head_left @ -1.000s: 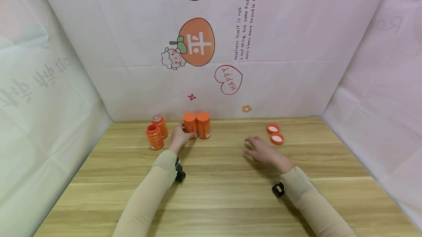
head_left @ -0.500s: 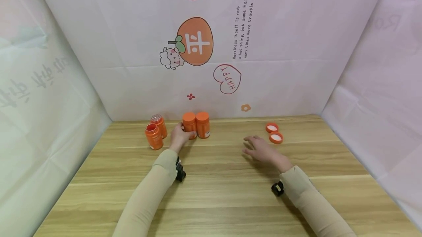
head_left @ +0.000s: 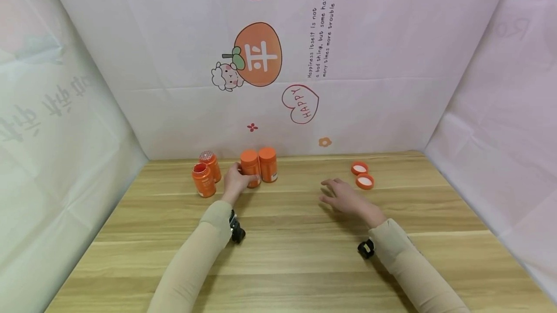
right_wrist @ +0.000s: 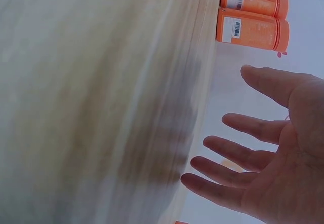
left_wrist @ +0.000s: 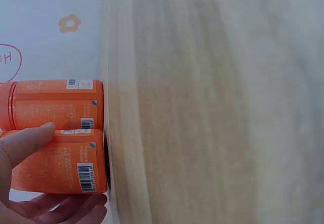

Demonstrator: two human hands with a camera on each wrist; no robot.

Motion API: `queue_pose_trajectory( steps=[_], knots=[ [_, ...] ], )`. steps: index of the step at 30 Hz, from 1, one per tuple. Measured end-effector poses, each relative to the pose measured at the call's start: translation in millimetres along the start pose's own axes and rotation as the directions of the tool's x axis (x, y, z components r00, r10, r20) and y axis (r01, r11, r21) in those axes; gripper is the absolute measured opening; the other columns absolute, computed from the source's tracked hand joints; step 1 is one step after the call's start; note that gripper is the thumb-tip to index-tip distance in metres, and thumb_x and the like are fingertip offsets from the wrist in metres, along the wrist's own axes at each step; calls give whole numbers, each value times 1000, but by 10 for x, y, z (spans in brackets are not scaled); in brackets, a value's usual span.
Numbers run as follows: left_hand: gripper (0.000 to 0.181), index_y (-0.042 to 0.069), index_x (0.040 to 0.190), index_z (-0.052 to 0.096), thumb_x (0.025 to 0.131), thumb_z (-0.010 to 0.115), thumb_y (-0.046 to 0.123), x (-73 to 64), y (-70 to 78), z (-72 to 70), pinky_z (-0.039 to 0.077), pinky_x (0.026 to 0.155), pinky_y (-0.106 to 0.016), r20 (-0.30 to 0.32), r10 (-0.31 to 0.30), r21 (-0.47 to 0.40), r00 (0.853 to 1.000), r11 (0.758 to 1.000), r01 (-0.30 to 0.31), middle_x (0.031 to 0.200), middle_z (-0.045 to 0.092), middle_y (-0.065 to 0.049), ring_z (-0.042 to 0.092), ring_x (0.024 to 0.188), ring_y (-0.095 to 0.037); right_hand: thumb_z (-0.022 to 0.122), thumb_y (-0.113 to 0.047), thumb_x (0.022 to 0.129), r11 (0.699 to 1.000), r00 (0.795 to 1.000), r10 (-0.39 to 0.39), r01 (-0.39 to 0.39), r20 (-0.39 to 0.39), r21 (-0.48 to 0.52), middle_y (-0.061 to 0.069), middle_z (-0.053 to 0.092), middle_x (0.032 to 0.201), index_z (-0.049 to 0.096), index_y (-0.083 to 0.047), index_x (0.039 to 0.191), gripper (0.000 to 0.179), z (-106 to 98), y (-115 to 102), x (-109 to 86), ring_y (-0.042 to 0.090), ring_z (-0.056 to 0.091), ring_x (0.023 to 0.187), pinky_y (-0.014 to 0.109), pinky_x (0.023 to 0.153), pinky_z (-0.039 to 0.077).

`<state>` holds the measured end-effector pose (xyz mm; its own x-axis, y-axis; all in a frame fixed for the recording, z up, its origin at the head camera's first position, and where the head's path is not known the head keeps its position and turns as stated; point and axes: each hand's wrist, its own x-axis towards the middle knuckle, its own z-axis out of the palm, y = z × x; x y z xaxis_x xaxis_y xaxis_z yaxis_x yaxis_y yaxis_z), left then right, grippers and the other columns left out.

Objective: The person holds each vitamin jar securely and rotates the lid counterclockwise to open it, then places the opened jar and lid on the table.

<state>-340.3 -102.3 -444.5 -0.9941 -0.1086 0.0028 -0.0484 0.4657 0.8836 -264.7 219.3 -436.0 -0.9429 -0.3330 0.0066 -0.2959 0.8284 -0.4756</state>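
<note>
My left hand [head_left: 235, 180] grips an orange lidded bottle [head_left: 250, 162], its thumb across the near side and its fingers round the left side. In the left wrist view the thumb lies over the bottle's label [left_wrist: 56, 160], with the fingers beneath. Just right of that bottle stands a second orange lidded bottle [head_left: 268, 164]. My right hand [head_left: 345, 197] hovers over the table with its fingers spread and nothing in them; the right wrist view shows its open palm [right_wrist: 283, 153]. Two orange caps [head_left: 364, 181] with white insides lie upturned beyond it.
Two uncapped orange bottles [head_left: 203, 180] stand to the left, one behind the other; the rear one has a silvery top. A printed white cloth [head_left: 370, 110] rises behind the wooden table [head_left: 300, 255] and along both sides.
The bottle in my left hand has come slightly toward me, a little out of line with its neighbour. My right hand has stayed in about the same place.
</note>
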Motion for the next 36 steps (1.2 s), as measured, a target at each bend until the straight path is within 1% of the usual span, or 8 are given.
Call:
queue_pose_trajectory(
  steps=[2,7,11,18,27,32,36],
  knots=[
    [53,4,115,55,72,81,21,-20,-5,-2,46,94,-44,-2,5,2,1000,1000,-5,116,62,-16,58,107,-30,57,-30,94,1000,1000,3,-3,3,5,27,44,137,44,1,137,54,4,-11,1,40,47,124,54,99,40],
    [45,4,105,55,71,81,20,-85,0,-16,49,85,-42,-13,31,46,999,999,-30,108,62,-14,59,98,-29,57,-32,94,1000,1000,8,-8,5,8,27,43,138,44,0,138,55,27,-45,3,40,47,124,54,99,40],
    [44,4,101,53,71,81,20,-146,22,-24,51,80,-42,-4,54,63,999,997,-53,105,61,-14,59,94,-28,57,-33,94,1000,1000,1,-1,-5,18,27,44,137,44,0,137,56,27,-74,9,41,46,124,55,99,40],
    [45,6,100,52,70,82,21,-268,78,-24,51,79,-41,23,75,84,997,993,-77,104,62,-14,59,93,-27,57,-35,94,1000,999,-22,22,-27,11,26,45,138,45,-1,138,57,32,-111,34,41,45,125,55,100,39],
    [46,7,99,50,69,82,20,-410,101,19,49,75,-40,53,149,120,987,981,-154,99,63,-13,60,87,-26,56,-33,95,998,998,-52,54,-43,44,24,48,136,45,0,137,55,50,-177,37,40,46,124,54,99,40],
    [46,6,97,51,67,83,18,-484,130,38,49,73,-39,55,190,122,980,973,-195,95,63,-12,59,83,-25,56,-34,95,997,998,-45,48,-44,59,22,47,137,44,-1,138,55,64,-203,45,40,46,124,53,99,40],
    [46,6,97,52,65,84,17,-528,154,55,48,74,-38,63,207,121,976,969,-214,93,63,-11,59,82,-24,56,-36,95,996,997,-52,56,-54,64,21,48,137,45,-2,137,56,64,-234,44,40,47,124,53,99,41]
  ],
)
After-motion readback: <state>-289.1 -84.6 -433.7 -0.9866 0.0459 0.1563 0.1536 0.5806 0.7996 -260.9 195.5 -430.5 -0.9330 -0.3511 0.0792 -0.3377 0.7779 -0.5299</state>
